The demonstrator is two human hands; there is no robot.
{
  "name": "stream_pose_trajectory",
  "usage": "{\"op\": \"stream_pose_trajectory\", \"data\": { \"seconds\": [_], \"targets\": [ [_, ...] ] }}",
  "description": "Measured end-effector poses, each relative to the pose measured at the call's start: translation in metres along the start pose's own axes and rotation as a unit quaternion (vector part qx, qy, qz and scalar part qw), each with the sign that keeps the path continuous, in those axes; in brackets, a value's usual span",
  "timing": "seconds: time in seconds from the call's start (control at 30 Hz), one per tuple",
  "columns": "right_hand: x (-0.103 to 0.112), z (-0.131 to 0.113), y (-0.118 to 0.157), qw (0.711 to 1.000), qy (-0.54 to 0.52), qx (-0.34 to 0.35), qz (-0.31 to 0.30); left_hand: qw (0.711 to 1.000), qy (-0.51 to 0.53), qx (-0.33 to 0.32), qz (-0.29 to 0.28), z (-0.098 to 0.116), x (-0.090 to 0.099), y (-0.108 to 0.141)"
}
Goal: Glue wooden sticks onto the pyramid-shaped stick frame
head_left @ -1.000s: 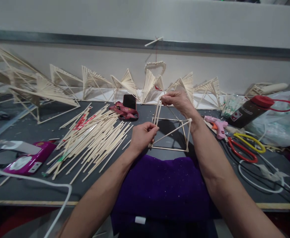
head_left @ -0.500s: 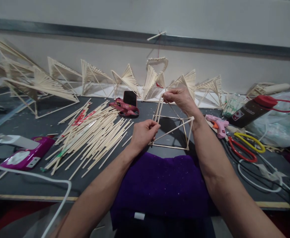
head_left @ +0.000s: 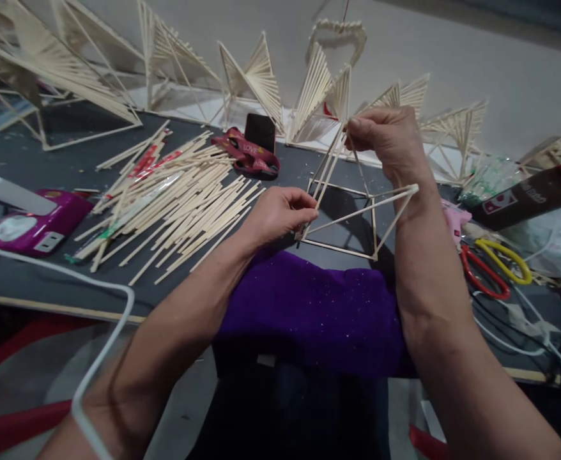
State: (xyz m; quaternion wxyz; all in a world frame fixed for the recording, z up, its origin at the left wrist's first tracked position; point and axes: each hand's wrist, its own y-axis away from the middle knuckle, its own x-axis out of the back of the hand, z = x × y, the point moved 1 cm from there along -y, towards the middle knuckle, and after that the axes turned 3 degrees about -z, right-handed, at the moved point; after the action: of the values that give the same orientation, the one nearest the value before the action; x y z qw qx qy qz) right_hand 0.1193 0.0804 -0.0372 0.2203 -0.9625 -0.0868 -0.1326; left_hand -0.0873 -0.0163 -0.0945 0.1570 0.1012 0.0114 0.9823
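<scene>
A small frame of thin wooden sticks (head_left: 340, 249) stands on the dark table near its front edge. My left hand (head_left: 284, 214) pinches the lower end of a slanting stick at the frame's left side. At the upper end of the same sticks, my right hand (head_left: 381, 134) has its thumb and fingertips closed on the frame's top corner. Two or three sticks run close together between my hands. To the right, another corner of the frame sticks out in front of my right forearm. A heap of loose sticks (head_left: 179, 198) lies left of my left hand.
Finished-looking stick models (head_left: 256, 76) line the wall. Behind my hands lie a phone (head_left: 260, 132) and a red lanyard (head_left: 246, 153). Scissors (head_left: 486, 271), a pink glue gun (head_left: 455, 220), a dark bottle (head_left: 530, 195) and cables are right. A purple device (head_left: 36, 223) lies left.
The view has tilted down and turned, so the table and models appear higher in the picture. Both hands keep their hold on the sticks, with little visible change in the frame.
</scene>
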Motion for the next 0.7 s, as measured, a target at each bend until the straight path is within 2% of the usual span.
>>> {"op": "stream_pose_trajectory", "data": {
  "seconds": [0.13,0.23,0.37,0.53,0.7],
  "targets": [
    [0.000,0.005,-0.003,1.000,-0.012,0.021,0.001,0.999,-0.028,-0.012,-0.014,-0.003,0.007,0.000],
    [0.000,0.005,-0.004,0.999,-0.030,0.021,0.004,0.999,-0.041,0.003,0.009,-0.003,0.014,-0.001],
    [-0.001,0.003,-0.003,0.999,-0.045,0.017,0.008,0.999,0.011,0.037,0.012,-0.005,0.022,-0.004],
    [-0.002,0.002,-0.004,0.999,-0.044,0.016,0.015,0.989,0.090,0.090,-0.071,-0.015,0.021,-0.009],
    [-0.002,0.003,-0.003,0.999,-0.033,0.025,0.025,0.975,0.082,0.121,-0.165,-0.019,0.018,-0.012]
  ]
}}
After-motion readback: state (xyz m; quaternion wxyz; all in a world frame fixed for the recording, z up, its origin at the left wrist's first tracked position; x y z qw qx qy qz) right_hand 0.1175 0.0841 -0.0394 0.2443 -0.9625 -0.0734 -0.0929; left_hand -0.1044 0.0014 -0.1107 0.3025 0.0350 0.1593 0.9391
